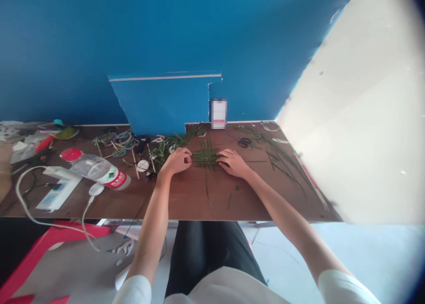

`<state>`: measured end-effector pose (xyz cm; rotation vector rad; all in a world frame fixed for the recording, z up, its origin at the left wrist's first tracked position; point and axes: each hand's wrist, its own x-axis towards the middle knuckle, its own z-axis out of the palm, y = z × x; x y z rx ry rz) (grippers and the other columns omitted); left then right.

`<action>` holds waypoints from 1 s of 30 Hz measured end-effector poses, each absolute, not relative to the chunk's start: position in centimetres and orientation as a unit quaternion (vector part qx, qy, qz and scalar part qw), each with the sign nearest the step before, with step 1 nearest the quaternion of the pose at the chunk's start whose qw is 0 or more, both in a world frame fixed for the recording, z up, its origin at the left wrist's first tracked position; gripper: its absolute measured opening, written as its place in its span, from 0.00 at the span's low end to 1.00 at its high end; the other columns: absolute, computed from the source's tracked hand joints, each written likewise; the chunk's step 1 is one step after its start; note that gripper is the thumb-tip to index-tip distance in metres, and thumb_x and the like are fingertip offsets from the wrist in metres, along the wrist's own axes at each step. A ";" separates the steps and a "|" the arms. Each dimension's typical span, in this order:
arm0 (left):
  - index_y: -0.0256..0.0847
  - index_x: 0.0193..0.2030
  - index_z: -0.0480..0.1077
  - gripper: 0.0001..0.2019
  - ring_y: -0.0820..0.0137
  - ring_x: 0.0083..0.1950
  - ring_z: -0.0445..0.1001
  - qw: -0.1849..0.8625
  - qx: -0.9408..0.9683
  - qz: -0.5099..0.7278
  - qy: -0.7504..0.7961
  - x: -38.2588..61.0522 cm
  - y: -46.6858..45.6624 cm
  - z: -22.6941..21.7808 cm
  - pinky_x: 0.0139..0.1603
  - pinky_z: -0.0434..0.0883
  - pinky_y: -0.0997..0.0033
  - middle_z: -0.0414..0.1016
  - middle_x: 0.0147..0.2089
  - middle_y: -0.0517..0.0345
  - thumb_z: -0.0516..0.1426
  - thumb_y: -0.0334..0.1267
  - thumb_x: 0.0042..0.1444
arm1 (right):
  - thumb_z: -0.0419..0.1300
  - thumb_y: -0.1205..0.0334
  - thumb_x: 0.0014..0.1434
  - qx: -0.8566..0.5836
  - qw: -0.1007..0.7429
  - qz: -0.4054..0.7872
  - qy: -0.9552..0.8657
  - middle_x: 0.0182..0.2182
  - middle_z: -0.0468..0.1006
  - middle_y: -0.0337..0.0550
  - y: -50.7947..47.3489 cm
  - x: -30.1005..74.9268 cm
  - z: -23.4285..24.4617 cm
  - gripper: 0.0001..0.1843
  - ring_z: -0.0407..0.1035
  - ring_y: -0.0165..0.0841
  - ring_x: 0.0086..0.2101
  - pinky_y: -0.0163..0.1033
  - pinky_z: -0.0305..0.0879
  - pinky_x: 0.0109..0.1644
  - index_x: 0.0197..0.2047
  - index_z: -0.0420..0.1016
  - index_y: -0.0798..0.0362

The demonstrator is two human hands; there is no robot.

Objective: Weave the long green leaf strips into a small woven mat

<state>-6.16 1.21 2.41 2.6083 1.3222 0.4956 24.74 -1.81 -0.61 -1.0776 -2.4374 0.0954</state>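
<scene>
Mat of woven green leaves, on brown counter btwn L hand & R hand, each pinching the edge nearest it; loose leaves just past L hand, red-capped bottle well left of it, phone upright beyond both hands, nr blue wall
</scene>
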 end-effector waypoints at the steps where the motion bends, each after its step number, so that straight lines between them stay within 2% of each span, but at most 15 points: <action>1: 0.43 0.27 0.75 0.06 0.61 0.53 0.70 0.087 0.878 0.165 0.441 -6.1 1.2 2.4 0.56 0.66 0.59 0.75 0.49 0.57 0.57 0.34 0.53 | 0.54 0.61 0.67 -0.394 0.235 0.035 -0.888 0.53 0.74 0.48 -1.8 24.7 -0.6 0.13 0.62 0.42 0.56 0.52 0.61 0.58 0.49 0.79 0.47; 7: 0.42 0.28 0.73 0.08 0.63 0.52 0.68 0.093 0.886 0.166 0.423 -5.7 1.4 2.2 0.58 0.64 0.61 0.74 0.48 0.57 0.54 0.32 0.55 | 0.53 0.60 0.67 -0.395 0.233 0.036 -0.888 0.53 0.74 0.48 -1.8 24.8 -0.8 0.13 0.62 0.42 0.55 0.51 0.61 0.58 0.48 0.79 0.47; 16: 0.41 0.30 0.71 0.04 0.58 0.58 0.61 0.110 0.881 0.147 0.436 -5.7 1.5 1.4 0.62 0.59 0.54 0.71 0.52 0.55 0.56 0.32 0.55 | 0.53 0.60 0.67 -0.390 0.236 0.037 -0.889 0.53 0.75 0.47 -1.7 24.8 -0.8 0.13 0.62 0.42 0.55 0.50 0.61 0.57 0.48 0.78 0.48; 22: 0.41 0.27 0.70 0.04 0.59 0.56 0.62 0.121 0.881 0.146 0.434 -5.4 0.9 2.3 0.61 0.59 0.55 0.70 0.49 0.55 0.57 0.32 0.52 | 0.53 0.60 0.67 -0.391 0.233 0.034 -0.890 0.52 0.75 0.48 -1.6 24.8 -1.0 0.13 0.63 0.42 0.55 0.50 0.61 0.57 0.48 0.78 0.48; 25: 0.42 0.31 0.73 0.04 0.61 0.52 0.64 0.107 0.884 0.181 0.417 -4.9 0.5 3.0 0.61 0.60 0.57 0.71 0.46 0.55 0.57 0.35 0.55 | 0.53 0.60 0.67 -0.393 0.230 0.034 -0.890 0.51 0.75 0.48 -1.5 24.8 -0.9 0.14 0.63 0.42 0.54 0.50 0.61 0.57 0.49 0.78 0.47; 30: 0.46 0.39 0.78 0.06 0.61 0.54 0.64 0.114 0.903 0.169 0.379 -4.1 0.3 3.0 0.62 0.60 0.57 0.71 0.47 0.55 0.59 0.40 0.57 | 0.53 0.59 0.67 -0.389 0.234 0.032 -0.890 0.52 0.75 0.48 -1.7 24.8 -0.7 0.14 0.63 0.42 0.54 0.50 0.61 0.57 0.50 0.78 0.47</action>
